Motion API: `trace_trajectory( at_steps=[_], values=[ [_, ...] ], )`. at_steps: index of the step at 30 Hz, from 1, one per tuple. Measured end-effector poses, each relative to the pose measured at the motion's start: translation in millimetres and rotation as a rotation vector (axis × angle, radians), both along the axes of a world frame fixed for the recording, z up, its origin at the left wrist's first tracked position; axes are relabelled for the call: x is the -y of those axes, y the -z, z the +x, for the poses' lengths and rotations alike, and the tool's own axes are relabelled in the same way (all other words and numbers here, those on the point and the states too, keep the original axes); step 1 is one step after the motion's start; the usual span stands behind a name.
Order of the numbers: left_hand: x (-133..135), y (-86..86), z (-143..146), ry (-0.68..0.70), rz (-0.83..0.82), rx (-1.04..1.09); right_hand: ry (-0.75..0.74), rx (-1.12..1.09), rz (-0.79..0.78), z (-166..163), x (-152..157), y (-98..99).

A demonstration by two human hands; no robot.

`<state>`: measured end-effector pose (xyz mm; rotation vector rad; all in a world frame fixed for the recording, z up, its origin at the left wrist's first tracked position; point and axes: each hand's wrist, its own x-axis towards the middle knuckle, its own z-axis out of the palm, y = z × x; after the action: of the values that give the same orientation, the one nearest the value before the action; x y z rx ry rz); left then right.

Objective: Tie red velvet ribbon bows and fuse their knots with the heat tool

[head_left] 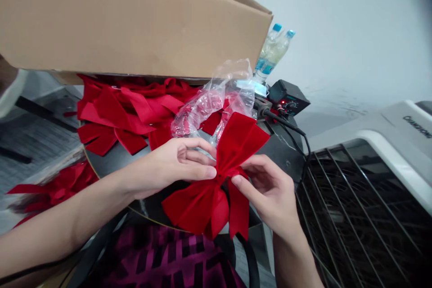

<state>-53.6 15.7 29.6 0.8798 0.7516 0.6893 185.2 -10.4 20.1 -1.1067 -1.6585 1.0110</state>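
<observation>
A red velvet bow [199, 207] is held up over the near edge of a dark round table [114, 155], its loops and tails spread out. My left hand [182, 162] pinches it near the centre knot from the left, thumb in front. From the right, my right hand [266, 184] grips the band or tail beside the knot between thumb and fingers. The fingertips behind the ribbon are hidden. Just beyond the bow lies a crumpled clear plastic bag [205, 103]. A heap of red ribbon bows [135, 108] covers the table's far left.
A large cardboard box [135, 22] stands behind the heap. Two plastic bottles [273, 51] and a black control box [288, 99] with a lit red light and cables sit at the back right. A heater with a metal grille [357, 198] is close on the right. More red bows [64, 184] lie lower left.
</observation>
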Motion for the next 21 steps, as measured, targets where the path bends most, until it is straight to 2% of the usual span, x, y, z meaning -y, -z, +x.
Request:
trace_trajectory(
  at_steps=[3,6,10,13,16,18,21],
  values=[
    [-0.6,1.1,-2.6,-0.019,-0.023,0.005,-0.027,-0.039,-0.086,-1.2,-2.2,-2.3],
    [0.2,3.7,-12.4,-0.047,-0.026,0.001,-0.137,-0.083,-0.275,1.5,-4.4,-6.6],
    [8.0,7.3,-40.2,-0.106,0.002,-0.078,-0.313,0.088,-0.501,10.0,-6.9,-13.5],
    [19.2,8.9,-69.1,-0.134,0.089,-0.166,-0.359,0.228,-0.549,16.2,-7.1,-18.7],
    [33.9,9.5,-104.7,-0.167,0.129,-0.214,-0.317,0.301,-0.511,19.6,-6.6,-23.1],
    [45.3,9.7,-134.4,-0.292,0.105,-0.203,-0.249,0.326,-0.451,19.9,-6.8,-23.2],
    [62.6,12.6,-189.3,-0.665,0.110,-0.197,-0.147,0.332,-0.372,17.7,-7.9,-12.8]
  ],
)
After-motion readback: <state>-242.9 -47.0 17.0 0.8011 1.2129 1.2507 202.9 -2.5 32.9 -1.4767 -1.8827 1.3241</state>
